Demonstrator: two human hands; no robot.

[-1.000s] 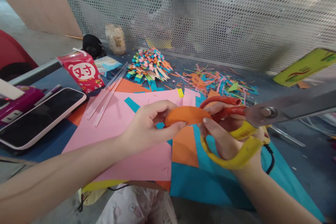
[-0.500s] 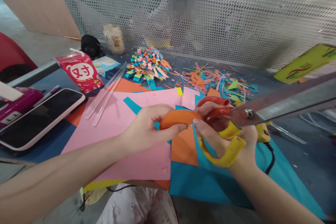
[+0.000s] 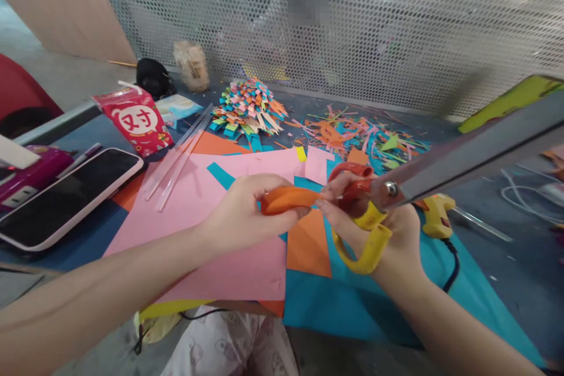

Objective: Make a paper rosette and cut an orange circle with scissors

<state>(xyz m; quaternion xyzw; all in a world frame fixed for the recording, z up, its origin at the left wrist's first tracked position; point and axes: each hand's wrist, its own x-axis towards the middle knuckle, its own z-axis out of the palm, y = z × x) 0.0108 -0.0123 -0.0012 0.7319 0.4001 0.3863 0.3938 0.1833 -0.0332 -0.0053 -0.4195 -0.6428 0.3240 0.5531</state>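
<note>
Folded, bent orange paper (image 3: 284,201) is pinched between the thumb and fingers of my left hand (image 3: 244,211). The fingertips of my right hand (image 3: 399,247) grip the paper's other end. That hand also holds a pair of scissors (image 3: 445,164) with red and yellow handles, the blades pointing up and to the right, away from the paper. Under both hands lie a pink sheet (image 3: 211,270), an orange piece (image 3: 308,247) and a blue sheet (image 3: 348,305). A narrow blue strip (image 3: 220,175) rests on the pink sheet.
A layered, multicoloured paper piece (image 3: 251,106) stands at the back beside a heap of paper scraps (image 3: 335,129). To the right is a yellow glue gun (image 3: 437,216). Glue sticks (image 3: 176,170), a phone (image 3: 70,200) and a red snack bag (image 3: 136,120) lie left. Behind rises a perforated metal panel (image 3: 247,12).
Both hands have shifted slightly left with the orange paper. The scissors have tilted a little and moved left, showing more of the glue gun.
</note>
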